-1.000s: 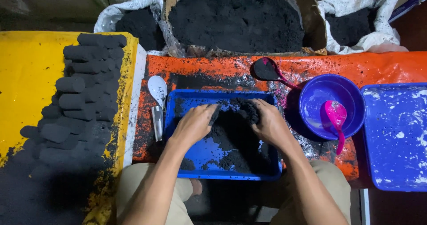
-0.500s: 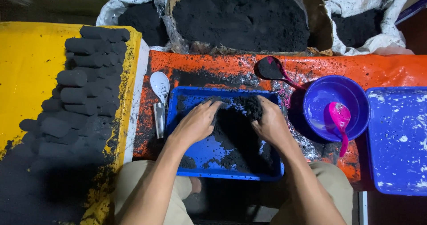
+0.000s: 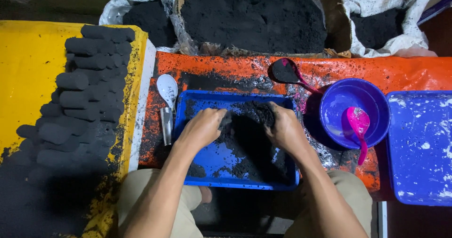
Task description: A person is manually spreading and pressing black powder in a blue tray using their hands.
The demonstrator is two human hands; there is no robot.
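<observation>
From the head camera, looking straight down: both hands are in the blue tray point(image 3: 202, 160), working a heap of black powder point(image 3: 252, 125). The left hand point(image 3: 202, 127) rests palm down at the heap's left edge, fingers loosely together and curled into the dark stuff. The right hand point(image 3: 285, 130) presses in from the right, fingers bent around the mound's upper corner. Neither is clamped on a solid piece; they cup loose material between them. The heap lies directly between the 2 hands, running from the tray's far edge toward the person's knees, and both hands touch it, the right a little deeper in.

Just left of the tray lie a white spoon point(image 3: 167, 87) and a small metal tube point(image 3: 166, 125). To the right stands a purple bowl point(image 3: 351, 101) holding a pink scoop point(image 3: 359, 125). Dark cylinders point(image 3: 80, 101) are stacked on the yellow sheet point(image 3: 23, 78).
</observation>
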